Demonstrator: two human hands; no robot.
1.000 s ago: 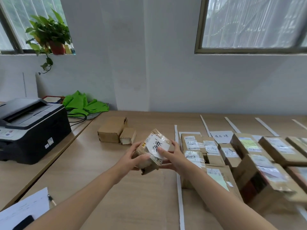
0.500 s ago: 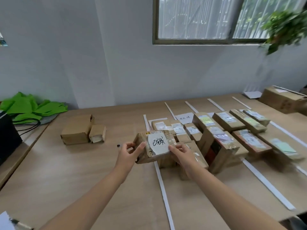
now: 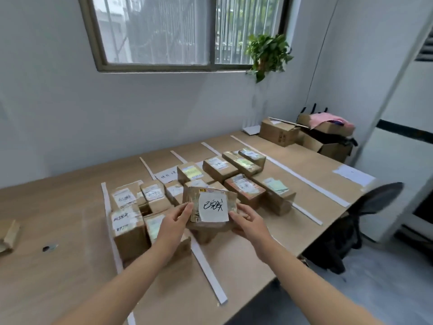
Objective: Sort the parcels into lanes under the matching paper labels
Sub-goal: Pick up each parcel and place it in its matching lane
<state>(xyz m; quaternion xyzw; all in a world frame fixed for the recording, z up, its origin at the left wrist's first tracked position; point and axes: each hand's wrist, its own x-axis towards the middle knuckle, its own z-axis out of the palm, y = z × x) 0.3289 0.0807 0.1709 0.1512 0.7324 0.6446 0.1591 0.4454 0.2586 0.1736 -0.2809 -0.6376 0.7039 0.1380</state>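
Observation:
I hold a small brown parcel (image 3: 212, 208) with a white handwritten label above the table, one hand at each end. My left hand (image 3: 174, 227) grips its left side and my right hand (image 3: 249, 222) its right side. Below and behind it, several brown parcels (image 3: 126, 216) with printed labels lie in lanes divided by white strips (image 3: 206, 266). A handwritten paper label (image 3: 167, 175) lies at the far end of one lane. Further parcels (image 3: 219, 167) fill the lanes to the right.
A wooden table (image 3: 58, 277) carries everything. Cardboard boxes (image 3: 278, 132) with pink cloth stand at the far right corner. A black chair (image 3: 351, 226) sits at the table's right edge. A loose sheet (image 3: 353, 174) lies near it. A small box (image 3: 8, 234) is at far left.
My view has swung right, away from the printer and green bags. Both hands carried the parcel rightward over the lanes and turned its label level toward me.

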